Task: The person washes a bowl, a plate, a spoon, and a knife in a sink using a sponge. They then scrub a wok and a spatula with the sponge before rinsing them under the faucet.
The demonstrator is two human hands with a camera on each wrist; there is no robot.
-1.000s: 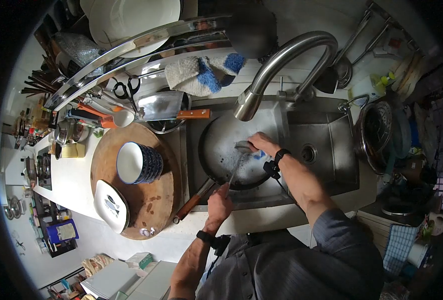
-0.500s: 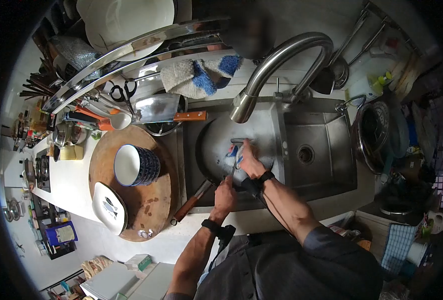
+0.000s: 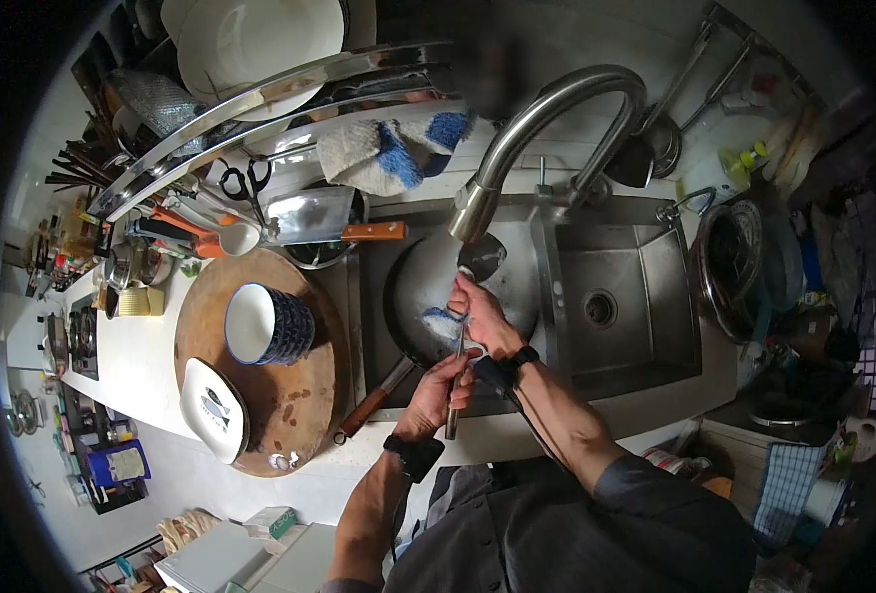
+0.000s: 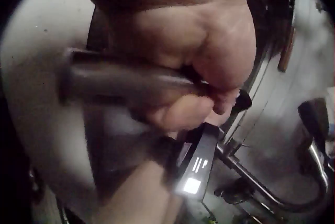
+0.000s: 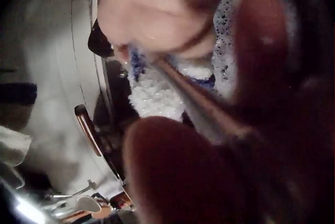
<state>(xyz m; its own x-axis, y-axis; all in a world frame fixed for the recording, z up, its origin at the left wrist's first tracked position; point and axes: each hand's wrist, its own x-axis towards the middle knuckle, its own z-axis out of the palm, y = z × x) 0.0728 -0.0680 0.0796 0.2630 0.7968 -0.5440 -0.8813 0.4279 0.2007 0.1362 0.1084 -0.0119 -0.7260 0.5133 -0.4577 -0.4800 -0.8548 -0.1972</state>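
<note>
My left hand grips the handle of a long metal spatula near the sink's front edge, its butt end poking out below the fist. In the left wrist view the thick round handle runs under the curled fingers. Farther up the shaft, my right hand holds a soapy blue-and-white cloth against it. The broad rounded spatula head sticks out beyond the right hand, below the faucet spout. Beneath both hands a frying pan lies in the left basin, its brown handle over the front rim.
A curved faucet arches over the sink, with a second basin to the right. Left of the sink, a round wooden board bears stacked blue-rimmed bowls and fish-print plates. A cleaver lies behind the board.
The right hand has come left, nearer the left hand, with the cloth. The spatula has shifted and turned, so its head now shows broadside and its handle end projects past the left hand.
</note>
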